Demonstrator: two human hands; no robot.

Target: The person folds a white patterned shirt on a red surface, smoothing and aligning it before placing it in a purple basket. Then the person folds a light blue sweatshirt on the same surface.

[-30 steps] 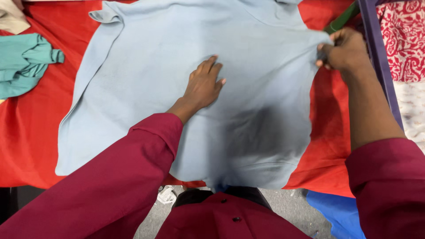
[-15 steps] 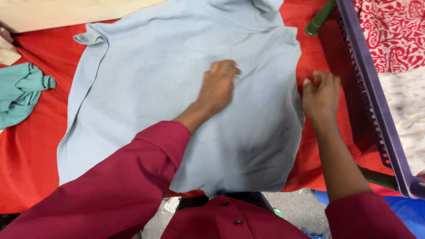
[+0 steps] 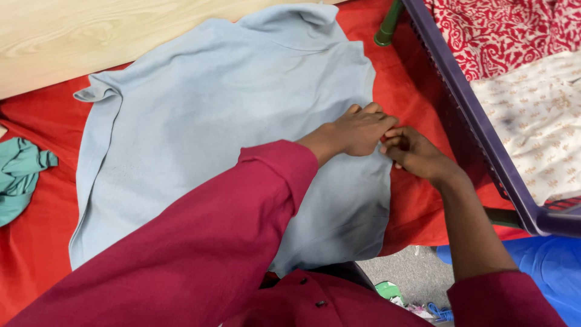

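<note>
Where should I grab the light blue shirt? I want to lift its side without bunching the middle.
Probably the right side edge of the light blue shirt, coming from the right, where the left hand and right hand meet. That edge lies free on the red cloth; the rest is spread flat.

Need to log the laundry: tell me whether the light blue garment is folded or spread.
Spread. The light blue cloth garment lies flat over the red cloth; both hands meet at its right edge.
</note>
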